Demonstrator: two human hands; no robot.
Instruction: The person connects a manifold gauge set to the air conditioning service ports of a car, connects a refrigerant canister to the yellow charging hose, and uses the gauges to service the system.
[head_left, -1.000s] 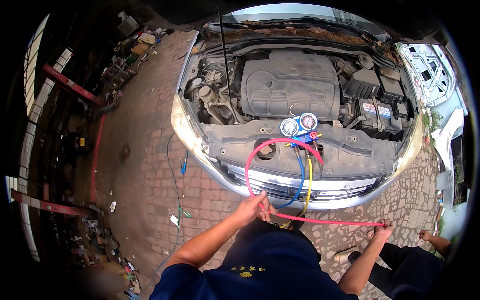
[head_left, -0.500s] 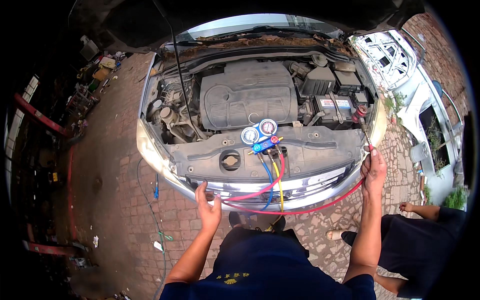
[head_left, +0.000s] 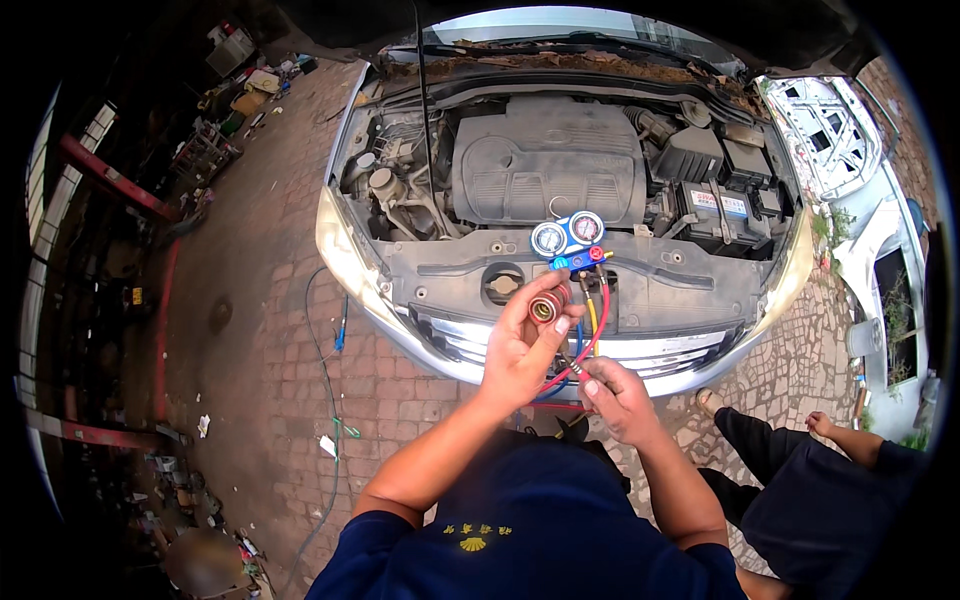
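In front of the car's grille, my left hand (head_left: 512, 358) is closed around a red quick coupler (head_left: 545, 308), its round open end facing up. Just to the right and lower, my right hand (head_left: 618, 400) grips the red hose by the metal fitting (head_left: 574, 367) that leads to the coupler. Beyond my hands, a manifold gauge set (head_left: 570, 240) with two round dials and a blue body rests on the panel above the grille. A red hose (head_left: 604, 300) and a yellow hose (head_left: 592, 322) run down from it; the blue hose is partly hidden behind my hands.
The car's bonnet is up, held by a thin prop rod (head_left: 427, 120) over the engine cover (head_left: 550, 165). A battery (head_left: 715, 215) sits at the right. Another person (head_left: 820, 480) is close on my right. A dark cable (head_left: 328, 400) lies on the brick floor at left.
My right hand has brought the hose end and coupler from the right headlight to the middle. My left hand, open before, now grips the coupler. The view has shifted leftward.
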